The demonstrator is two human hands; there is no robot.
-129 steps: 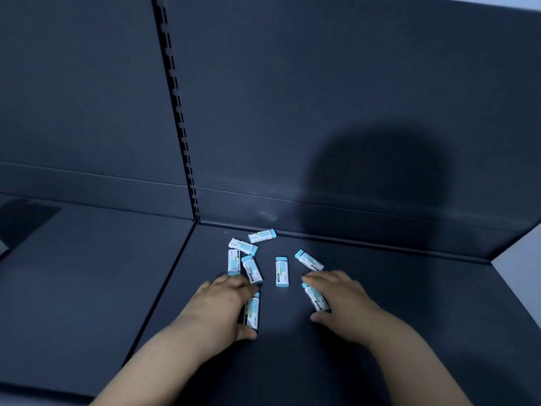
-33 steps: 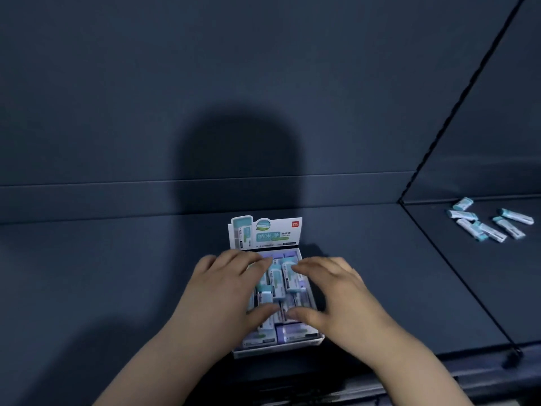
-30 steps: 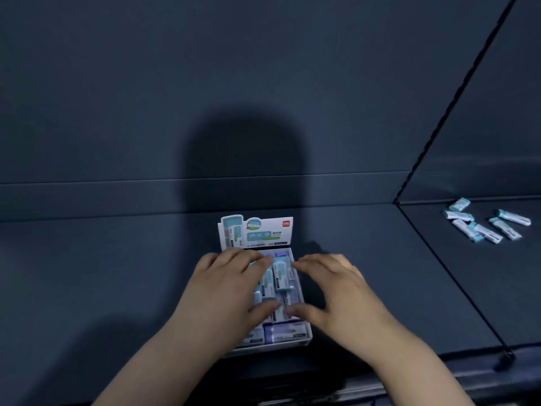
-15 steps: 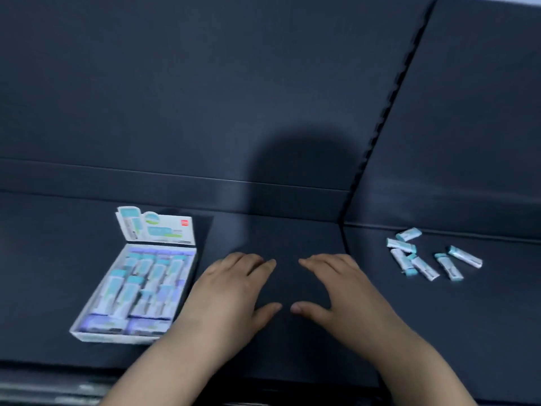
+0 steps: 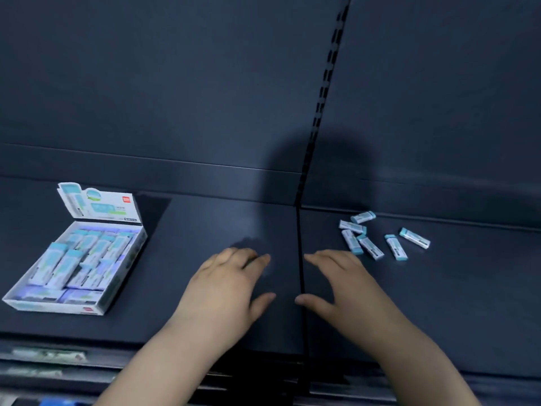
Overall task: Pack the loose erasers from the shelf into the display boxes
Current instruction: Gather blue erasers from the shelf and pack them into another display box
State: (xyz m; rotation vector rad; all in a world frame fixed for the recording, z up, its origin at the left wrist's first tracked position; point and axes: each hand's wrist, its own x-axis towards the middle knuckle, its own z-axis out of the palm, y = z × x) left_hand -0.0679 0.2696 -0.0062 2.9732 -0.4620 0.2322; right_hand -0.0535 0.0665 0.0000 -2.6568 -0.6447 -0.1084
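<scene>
Fingers (image 5: 257,260) of left hand (image 5: 225,291) loosely spread, palm down, grasping nothing; same for right hand (image 5: 345,291), released and empty, thumbs pointing toward each other. Both low over dark shelf (image 5: 468,288), one either side of the seam (image 5: 300,244) between two shelf panels; touching or hovering, cannot tell. Far left: open display box (image 5: 58,306) of white card, nearly filled with packed erasers (image 5: 67,259) in white sleeves with light-blue ends, header flap (image 5: 108,208) standing up at its far edge. Right of the seam, just beyond right hand: six loose erasers (image 5: 370,247) scattered flat, four bunched together, two a little apart on the right. Judged step: between loads, both hands empty and nearer the loose pile than the box, so probably reaching for another pick-up. Next move, by judgement: shift right and farther, gather several erasers, turn them the same way, carry left across the seam, then lay into any remaining gaps; little room visible in the box, so careful fitting. Writing: small red square logo (image 5: 126,198) on the header flap, light-blue product picture beside it, dark print lines below, all too blurred to read. Sleeve print on the loose erasers likewise unreadable. Blurred paper labels (image 5: 49,354) along the near-left shelf edge, illegible.
</scene>
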